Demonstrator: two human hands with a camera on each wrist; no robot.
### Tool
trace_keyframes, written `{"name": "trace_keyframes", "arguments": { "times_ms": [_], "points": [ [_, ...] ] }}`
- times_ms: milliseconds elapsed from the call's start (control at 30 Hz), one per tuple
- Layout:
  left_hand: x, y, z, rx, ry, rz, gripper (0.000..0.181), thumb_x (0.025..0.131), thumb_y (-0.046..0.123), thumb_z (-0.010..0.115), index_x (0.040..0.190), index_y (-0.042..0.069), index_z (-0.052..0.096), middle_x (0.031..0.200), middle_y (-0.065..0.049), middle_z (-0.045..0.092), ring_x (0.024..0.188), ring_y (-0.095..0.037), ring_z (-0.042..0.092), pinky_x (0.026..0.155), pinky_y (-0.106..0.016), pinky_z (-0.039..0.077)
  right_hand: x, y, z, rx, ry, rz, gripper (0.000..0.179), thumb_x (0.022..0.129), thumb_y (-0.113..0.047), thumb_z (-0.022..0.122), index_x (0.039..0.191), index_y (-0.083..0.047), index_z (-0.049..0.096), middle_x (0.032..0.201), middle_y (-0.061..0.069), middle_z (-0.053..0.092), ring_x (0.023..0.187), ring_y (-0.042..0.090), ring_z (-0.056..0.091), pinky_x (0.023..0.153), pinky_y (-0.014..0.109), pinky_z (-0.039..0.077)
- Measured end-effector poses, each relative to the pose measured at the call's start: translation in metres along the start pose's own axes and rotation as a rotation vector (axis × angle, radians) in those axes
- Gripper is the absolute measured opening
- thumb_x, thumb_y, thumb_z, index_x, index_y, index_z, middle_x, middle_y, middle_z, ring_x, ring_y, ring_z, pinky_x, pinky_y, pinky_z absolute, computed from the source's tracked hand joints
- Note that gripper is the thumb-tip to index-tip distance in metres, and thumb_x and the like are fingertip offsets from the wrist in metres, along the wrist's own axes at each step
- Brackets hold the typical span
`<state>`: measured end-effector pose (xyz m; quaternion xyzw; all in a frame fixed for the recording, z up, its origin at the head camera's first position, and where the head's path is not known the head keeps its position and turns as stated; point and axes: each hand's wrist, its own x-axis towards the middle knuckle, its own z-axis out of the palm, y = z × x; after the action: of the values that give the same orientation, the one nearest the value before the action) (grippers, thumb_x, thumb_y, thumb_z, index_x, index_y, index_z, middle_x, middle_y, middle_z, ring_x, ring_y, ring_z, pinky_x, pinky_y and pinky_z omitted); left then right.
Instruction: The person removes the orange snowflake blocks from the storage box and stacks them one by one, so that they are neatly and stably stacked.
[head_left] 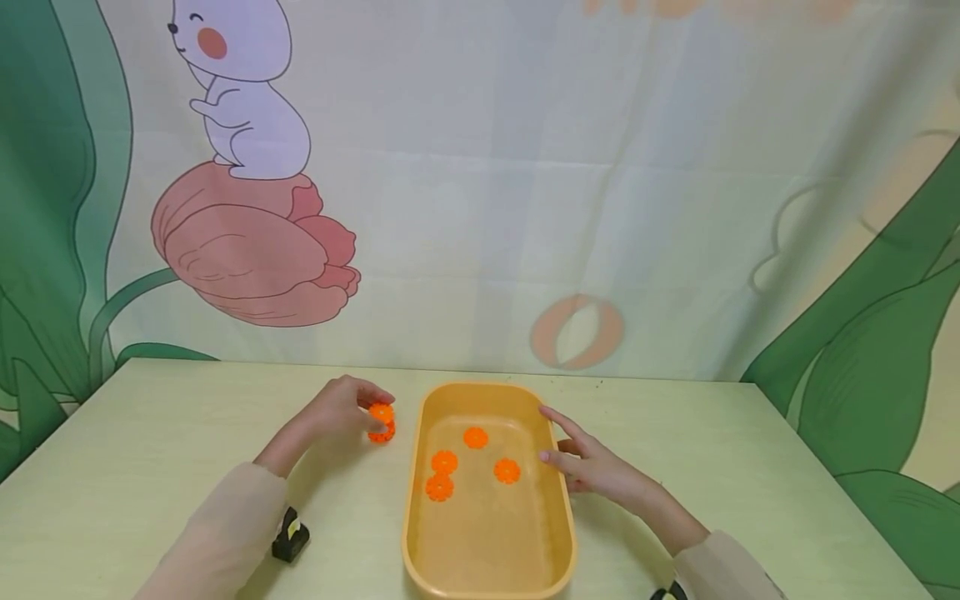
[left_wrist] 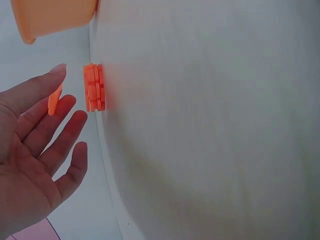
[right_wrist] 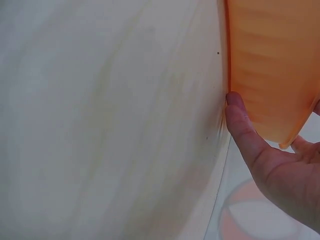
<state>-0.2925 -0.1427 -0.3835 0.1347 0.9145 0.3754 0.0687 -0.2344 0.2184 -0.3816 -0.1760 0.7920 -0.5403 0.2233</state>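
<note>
Orange discs [head_left: 507, 472]: four are in the tray [head_left: 491, 546]; at its ten o'clock, left grip [head_left: 345, 410] pinches one disc [left_wrist: 54, 102] above a stack [left_wrist: 94, 88] on worktop [head_left: 750, 500], perhaps three left; right grip [head_left: 597, 469] holds tray's two-o'clock side

The left hand [left_wrist: 32, 165] pinches a thin orange disc [left_wrist: 53, 102] between thumb and fingers, though which fingers is hard to tell. Just beyond the fingertips, a stack of orange pieces [left_wrist: 94, 87] rests on the pale tabletop [left_wrist: 210, 120]; past the thumb, an orange container [left_wrist: 57, 20] shows partly.
</note>
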Motion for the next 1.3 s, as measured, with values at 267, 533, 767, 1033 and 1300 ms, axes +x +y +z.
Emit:
{"name": "trace_keyframes", "arguments": {
  "times_ms": [267, 533, 767, 1033, 1300],
  "points": [
    [0.003, -0.002, 0.002, 0.032, -0.029, 0.023, 0.037, 0.072, 0.008, 0.074, 0.108, 0.002, 0.066, 0.103, -0.008, 0.066, 0.098, -0.026, 0.058, 0.088, -0.041, 0.045, 0.0, -0.001, 0.0, 0.001, -0.002, 0.002, 0.07, 0.092, -0.027, 0.053, 0.147, -0.021, 0.009, 0.116, 0.025, 0.049, 0.083, 0.021, 0.059, 0.067, 0.031, 0.05],
    [0.002, -0.003, 0.003, 0.032, -0.047, 0.008, 0.042, 0.068, 0.009, 0.078, 0.108, 0.003, 0.066, 0.102, -0.007, 0.066, 0.094, -0.022, 0.059, 0.087, -0.039, 0.045, 0.0, 0.0, 0.0, 0.004, 0.004, 0.004, 0.071, 0.092, -0.029, 0.054, 0.147, -0.02, 0.01, 0.121, 0.027, 0.046, 0.091, 0.024, 0.061, 0.077, 0.039, 0.051],
    [0.001, -0.003, 0.003, 0.082, -0.063, 0.026, 0.043, 0.065, 0.01, 0.081, 0.105, 0.003, 0.067, 0.099, -0.005, 0.066, 0.089, -0.019, 0.058, 0.085, -0.039, 0.045, 0.001, 0.001, 0.0, 0.0, 0.006, 0.006, 0.07, 0.092, -0.029, 0.054, 0.147, -0.021, 0.011, 0.12, 0.027, 0.047, 0.089, 0.023, 0.061, 0.075, 0.038, 0.052],
    [0.001, -0.001, 0.001, 0.116, -0.078, 0.036, 0.046, 0.067, 0.013, 0.08, 0.11, 0.005, 0.065, 0.107, -0.009, 0.064, 0.095, -0.025, 0.057, 0.084, -0.04, 0.046, 0.0, 0.002, -0.001, 0.003, 0.001, 0.009, 0.07, 0.092, -0.028, 0.053, 0.147, -0.022, 0.01, 0.121, 0.026, 0.046, 0.09, 0.024, 0.061, 0.077, 0.039, 0.051],
    [-0.018, 0.05, -0.001, 0.017, -0.038, 0.309, 0.038, 0.077, 0.014, 0.072, 0.111, 0.002, 0.062, 0.109, -0.01, 0.063, 0.098, -0.028, 0.057, 0.085, -0.044, 0.046, 0.001, 0.0, 0.0, -0.014, 0.006, 0.009, 0.07, 0.092, -0.028, 0.053, 0.147, -0.022, 0.01, 0.115, 0.024, 0.048, 0.084, 0.021, 0.059, 0.071, 0.034, 0.051]
  ]
}}
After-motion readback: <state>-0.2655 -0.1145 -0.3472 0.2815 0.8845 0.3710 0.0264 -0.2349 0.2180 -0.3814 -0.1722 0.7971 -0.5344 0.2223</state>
